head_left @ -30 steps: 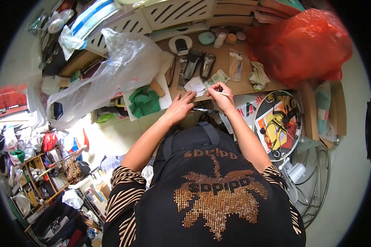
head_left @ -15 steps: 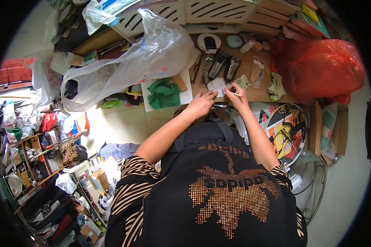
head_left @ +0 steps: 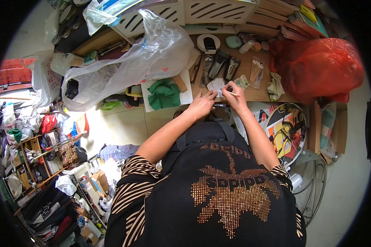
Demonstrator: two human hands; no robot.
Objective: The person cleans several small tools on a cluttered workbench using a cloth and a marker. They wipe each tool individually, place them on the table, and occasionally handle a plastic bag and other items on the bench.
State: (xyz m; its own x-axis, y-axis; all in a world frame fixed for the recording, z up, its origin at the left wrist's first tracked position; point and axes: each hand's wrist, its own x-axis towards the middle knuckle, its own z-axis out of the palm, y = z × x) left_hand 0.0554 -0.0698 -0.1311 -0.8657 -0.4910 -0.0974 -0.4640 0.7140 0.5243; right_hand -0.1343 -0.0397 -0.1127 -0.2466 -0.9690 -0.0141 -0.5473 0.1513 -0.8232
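A small white slip of paper [head_left: 215,84] lies near the front edge of the wooden desk. My left hand [head_left: 202,103] rests at its lower left corner, fingers stretched out and holding nothing. At the slip's right side, my right hand [head_left: 236,99] is closed round a slim white pen [head_left: 233,94] with a reddish end. The pen's tip is hidden by my fingers. Just beyond the slip lie two dark hair clippers [head_left: 219,64]. Beside my right hand is a greenish printed paper [head_left: 242,82], and past it a clear packet of cotton swabs [head_left: 257,73].
To the left, a big clear plastic bag [head_left: 130,66] sprawls beside a green cloth [head_left: 164,94] on a white board. A bulging red plastic bag [head_left: 319,70] covers the desk's right end, near a crumpled pale cloth [head_left: 275,87]. Below it stands a round container [head_left: 285,131] of odds and ends.
My right hand has shifted slightly left over the slip, and the pen's angle has changed a little. My left hand stays nearly in place.
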